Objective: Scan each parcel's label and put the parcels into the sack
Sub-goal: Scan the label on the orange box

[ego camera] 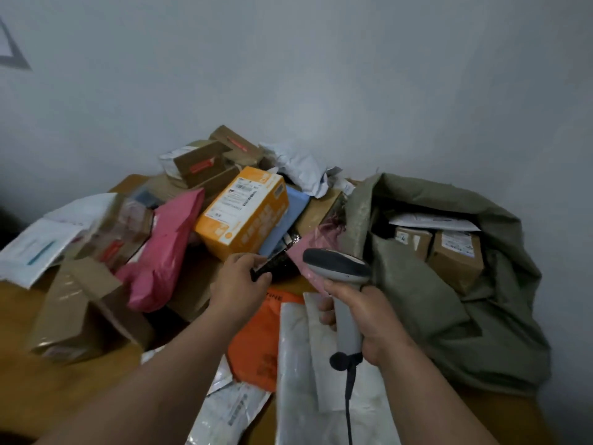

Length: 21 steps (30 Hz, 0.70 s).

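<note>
Left hand [239, 284] pinches dark, blurred parcel [276, 263]; right hand [362, 319] grips scanner [340, 268] beside sack [449, 303].

orange mailer [256, 342]: "…TINE" partly readable | orange box [244, 216] label: print illegible

Dim, flat light; motion blur at left, wide-angle bending at edges.

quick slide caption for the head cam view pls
Right hand holds a scanner while the left hand grips a dark parcel beside the open sack.
</note>
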Each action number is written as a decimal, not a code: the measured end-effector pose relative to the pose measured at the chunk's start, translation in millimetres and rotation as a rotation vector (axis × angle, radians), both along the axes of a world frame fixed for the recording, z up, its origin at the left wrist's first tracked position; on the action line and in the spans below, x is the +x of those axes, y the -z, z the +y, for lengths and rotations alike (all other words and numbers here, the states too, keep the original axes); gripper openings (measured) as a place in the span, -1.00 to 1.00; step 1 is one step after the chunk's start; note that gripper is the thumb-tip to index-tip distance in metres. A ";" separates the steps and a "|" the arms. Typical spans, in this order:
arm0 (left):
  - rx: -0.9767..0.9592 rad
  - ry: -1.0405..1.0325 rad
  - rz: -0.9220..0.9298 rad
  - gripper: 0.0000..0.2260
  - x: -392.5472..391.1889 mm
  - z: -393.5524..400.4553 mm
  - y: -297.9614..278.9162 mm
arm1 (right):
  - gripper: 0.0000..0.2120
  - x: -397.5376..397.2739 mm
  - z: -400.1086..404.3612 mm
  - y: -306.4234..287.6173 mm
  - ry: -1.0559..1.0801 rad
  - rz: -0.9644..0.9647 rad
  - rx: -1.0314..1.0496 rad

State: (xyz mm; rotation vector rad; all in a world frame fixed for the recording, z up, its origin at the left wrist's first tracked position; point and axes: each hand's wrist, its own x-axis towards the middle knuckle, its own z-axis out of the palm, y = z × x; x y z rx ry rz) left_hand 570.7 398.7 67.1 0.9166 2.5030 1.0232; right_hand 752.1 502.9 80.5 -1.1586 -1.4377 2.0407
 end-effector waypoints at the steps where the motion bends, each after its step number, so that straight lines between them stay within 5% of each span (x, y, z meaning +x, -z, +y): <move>1: -0.010 -0.010 0.001 -0.73 -5.0 -11.9 -0.2 | -0.80 -6.5 -10.9 0.6 -0.007 -0.004 0.004; 21: -0.079 -0.104 -0.063 -0.43 -122.6 12.3 -17.8 | -0.82 -158.6 11.9 23.1 0.087 0.028 0.014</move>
